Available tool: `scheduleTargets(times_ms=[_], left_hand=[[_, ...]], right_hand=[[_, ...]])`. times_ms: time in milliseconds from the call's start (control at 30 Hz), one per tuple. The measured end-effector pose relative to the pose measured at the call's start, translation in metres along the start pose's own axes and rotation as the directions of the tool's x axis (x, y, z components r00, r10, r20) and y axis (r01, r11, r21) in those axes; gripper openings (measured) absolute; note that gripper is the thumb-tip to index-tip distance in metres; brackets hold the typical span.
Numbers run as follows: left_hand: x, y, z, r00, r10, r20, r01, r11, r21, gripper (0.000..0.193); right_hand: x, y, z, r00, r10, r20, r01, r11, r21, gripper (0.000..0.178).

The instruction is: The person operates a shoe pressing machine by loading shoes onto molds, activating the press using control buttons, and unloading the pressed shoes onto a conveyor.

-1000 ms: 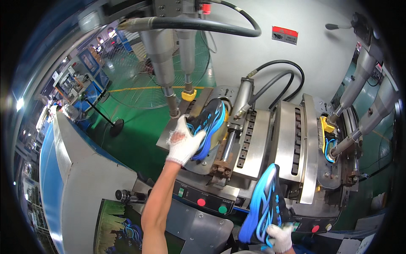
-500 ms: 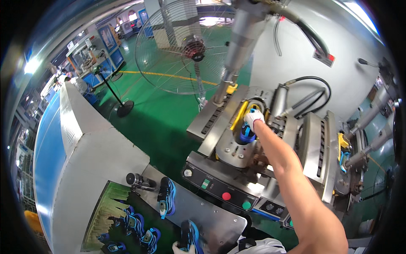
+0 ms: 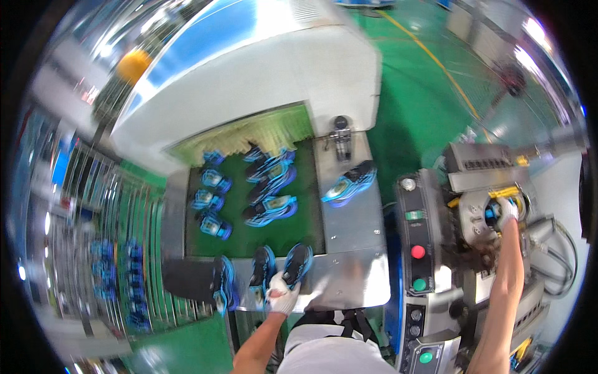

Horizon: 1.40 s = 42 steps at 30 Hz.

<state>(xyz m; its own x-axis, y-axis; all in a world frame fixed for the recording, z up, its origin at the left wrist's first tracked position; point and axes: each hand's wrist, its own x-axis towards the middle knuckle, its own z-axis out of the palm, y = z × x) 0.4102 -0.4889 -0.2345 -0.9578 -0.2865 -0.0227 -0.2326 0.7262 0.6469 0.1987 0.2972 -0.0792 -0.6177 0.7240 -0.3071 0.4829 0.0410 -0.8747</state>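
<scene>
At metal ledge point(image 3: 356, 269), left hand point(image 3: 283, 295) pinching blue-black shoe point(image 3: 298, 263); at machine point(image 3: 476, 219), right hand point(image 3: 509, 209), grip unclear

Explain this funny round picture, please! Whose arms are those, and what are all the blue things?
The arms belong to a person, not a robot. The camera is on that person's head, looking down, and its fisheye lens bends straight edges. The blue things are blue-and-black shoes: some on a dark green surface, others on the metal tabletop around it. The white-gloved left hand touches one end of a shoe near the tabletop's front edge. The gloved right hand reaches into a metal machine with a red button, at something blue and black. It's too blurry to tell how tightly either hand grips.
</scene>
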Motion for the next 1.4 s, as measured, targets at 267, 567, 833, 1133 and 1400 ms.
scheduleTargets(times_ms=[267,567,833,1133,1400], left_hand=[[-0.021,0.002,-0.035,0.968,0.019,0.251,-0.006,0.999,-0.053,0.078],[0.164,-0.104,-0.144,0.944,0.004,-0.331,0.055,0.984,0.170,0.078],[0.226,-0.210,-0.160,0.981,0.026,-0.191,0.005,0.987,0.160,0.025],[0.265,-0.130,-0.197,0.978,-0.197,0.066,0.206,0.961,-0.182,0.059],[0.231,0.137,-0.118,0.575,0.735,0.360,-0.570,0.675,-0.468,0.023]], right_hand=[[-0.366,0.040,0.152,0.770,-0.617,0.165,0.567,0.541,-0.621,0.093],[-0.329,0.167,0.077,0.955,-0.274,0.111,0.207,0.356,-0.911,0.099],[-0.479,0.150,0.079,0.983,0.062,0.173,0.096,0.629,-0.772,0.076],[-0.571,0.093,0.184,0.964,0.084,0.254,-0.018,0.968,-0.250,0.064],[-0.599,-0.045,0.269,0.802,-0.224,0.553,0.184,0.975,0.128,0.087]])
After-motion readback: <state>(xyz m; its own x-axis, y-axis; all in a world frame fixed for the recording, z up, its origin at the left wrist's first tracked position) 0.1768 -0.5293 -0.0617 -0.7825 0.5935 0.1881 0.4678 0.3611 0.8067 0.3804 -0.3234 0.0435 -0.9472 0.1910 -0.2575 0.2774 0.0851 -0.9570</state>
